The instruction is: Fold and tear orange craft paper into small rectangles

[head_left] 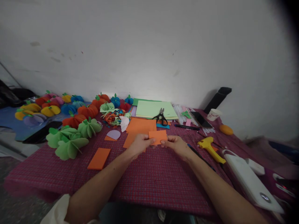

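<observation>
Between my two hands is a small orange paper rectangle (158, 136), raised above the table. My left hand (140, 143) pinches its left edge, thumb in front. On the other side my right hand (177, 145) grips the right edge between thumb and fingers. Larger orange sheets (141, 125) lie just behind on the checked cloth. A stack of orange rectangles (99, 158) rests to the left of my left hand. Black-handled scissors (160, 118) lie behind the held paper, on a pile of pale green sheets (153, 109).
Several folded paper pumpkins (87, 111) crowd the left side, beside a heap of paper scraps (114, 117). A yellow glue gun (211, 150), a white power bank (252, 180), a phone (201, 119), a paper cup (213, 114) and a pen (187, 127) lie right. The wall stands behind.
</observation>
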`<state>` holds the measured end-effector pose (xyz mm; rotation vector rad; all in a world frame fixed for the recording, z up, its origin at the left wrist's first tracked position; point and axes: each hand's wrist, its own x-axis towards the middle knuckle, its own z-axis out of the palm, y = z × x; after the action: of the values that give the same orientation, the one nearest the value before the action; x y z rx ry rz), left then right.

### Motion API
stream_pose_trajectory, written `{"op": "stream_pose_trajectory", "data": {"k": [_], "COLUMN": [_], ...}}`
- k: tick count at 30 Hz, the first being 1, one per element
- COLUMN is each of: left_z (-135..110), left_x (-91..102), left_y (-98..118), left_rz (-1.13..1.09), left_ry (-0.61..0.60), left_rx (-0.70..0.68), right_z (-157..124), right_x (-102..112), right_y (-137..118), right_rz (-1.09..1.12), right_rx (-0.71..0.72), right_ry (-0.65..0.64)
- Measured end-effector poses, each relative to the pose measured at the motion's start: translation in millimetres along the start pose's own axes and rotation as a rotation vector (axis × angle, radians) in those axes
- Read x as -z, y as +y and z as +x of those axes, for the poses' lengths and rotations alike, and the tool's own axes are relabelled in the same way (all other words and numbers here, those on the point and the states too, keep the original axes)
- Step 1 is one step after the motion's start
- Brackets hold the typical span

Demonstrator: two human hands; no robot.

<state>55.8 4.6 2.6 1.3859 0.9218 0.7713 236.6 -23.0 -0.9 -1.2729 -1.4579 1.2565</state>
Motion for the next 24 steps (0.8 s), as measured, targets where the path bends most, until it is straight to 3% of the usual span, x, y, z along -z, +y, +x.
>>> {"op": "stream_pose_trajectory", "data": {"k": [7,14,18,24], "left_z": [0.3,3.5,3.3,2.2], "left_x": [1.0,1.0,-2.2,-4.8], "left_y": [-0.3,-6.8,-12.4,-17.0], "left_rz": [-0.098,0.042,0.181,0.313], "left_ry": [0.068,0.102,0.06,-0.005], "left_rx": [-0.157,-0.12,-0.117,-0.198], "right_z": [-3.9,-4.0,-1.6,-1.4], "right_x": [-5.9,-7.3,-5.5,-3.2], "right_y": [-1.8,-7.0,-1.8,3.2], "right_rz": [0.013,0.004,-0.081,-0.182], "right_rx": [0.023,-0.012,0.052,0.078], "right_ry": [-0.065,-0.08,0.053,-0.029]}}
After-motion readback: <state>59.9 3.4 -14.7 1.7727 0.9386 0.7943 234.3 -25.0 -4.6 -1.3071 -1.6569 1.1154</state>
